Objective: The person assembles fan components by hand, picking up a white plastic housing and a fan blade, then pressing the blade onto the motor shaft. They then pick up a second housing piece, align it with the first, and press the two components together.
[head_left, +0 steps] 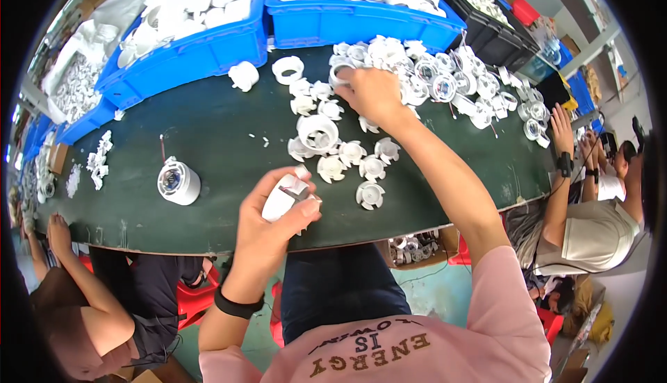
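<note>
Near the table's front edge, my left hand (256, 225) is closed around a white plastic housing (276, 206) with a cut-out in its side. My right arm stretches across the table, and my right hand (379, 98) has its fingers closed on the edge of a white ring (340, 73) at the far pile; part of its grip is hidden. Between my hands lie several white pronged holders (370, 195) and a larger white ring-shaped housing (317, 133). Apart to the left stands a white cylindrical unit (178, 183) with a clear lens top and a thin wire.
Two blue bins (361, 25) of white parts and a black crate (486, 32) line the far side. Lensed units (443, 88) lie heaped at the right. Small white pieces (99, 159) are at the left. Co-workers sit at both sides, one hand (561, 129) resting at the table's right end.
</note>
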Demonstrator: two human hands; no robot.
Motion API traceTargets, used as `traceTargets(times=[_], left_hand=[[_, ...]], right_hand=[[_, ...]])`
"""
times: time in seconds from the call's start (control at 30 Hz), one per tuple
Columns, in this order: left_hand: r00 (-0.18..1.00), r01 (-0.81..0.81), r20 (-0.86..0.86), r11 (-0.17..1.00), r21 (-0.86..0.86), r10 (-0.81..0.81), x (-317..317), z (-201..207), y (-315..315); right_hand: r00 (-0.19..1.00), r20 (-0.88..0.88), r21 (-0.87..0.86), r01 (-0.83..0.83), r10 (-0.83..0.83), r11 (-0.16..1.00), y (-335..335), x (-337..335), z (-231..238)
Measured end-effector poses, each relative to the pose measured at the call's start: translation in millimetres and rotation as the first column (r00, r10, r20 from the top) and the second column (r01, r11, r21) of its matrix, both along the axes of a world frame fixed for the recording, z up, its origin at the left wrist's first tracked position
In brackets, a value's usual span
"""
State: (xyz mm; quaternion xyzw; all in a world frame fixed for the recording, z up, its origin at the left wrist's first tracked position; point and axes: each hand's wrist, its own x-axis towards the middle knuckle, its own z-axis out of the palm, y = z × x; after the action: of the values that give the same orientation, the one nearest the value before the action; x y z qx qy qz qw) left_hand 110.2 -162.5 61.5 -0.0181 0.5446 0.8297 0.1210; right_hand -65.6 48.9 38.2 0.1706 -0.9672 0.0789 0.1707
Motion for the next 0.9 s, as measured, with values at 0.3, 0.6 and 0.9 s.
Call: traceTargets(times=[0.3,0.6,0.9], left_hand=[[0.992,0.114,-0.058,0.993,-0.025,-0.115,12,-10,1],[0.992,0.116,0.029,0.972,0.205,-0.125,21,-10,22],[0.974,-0.028,-0.224,0.987,-0.155,-0.008,33,-16,42]], right_hand=[[0.788,0.349,-0.901,0.134,0.507,0.412,7,106,31],[0.785,0.209,-0.958,0.045,0.582,0.284,-2,200,31],[0.845,0.119,-0.834,-0.2,0.522,0.514,-2,216,15]])
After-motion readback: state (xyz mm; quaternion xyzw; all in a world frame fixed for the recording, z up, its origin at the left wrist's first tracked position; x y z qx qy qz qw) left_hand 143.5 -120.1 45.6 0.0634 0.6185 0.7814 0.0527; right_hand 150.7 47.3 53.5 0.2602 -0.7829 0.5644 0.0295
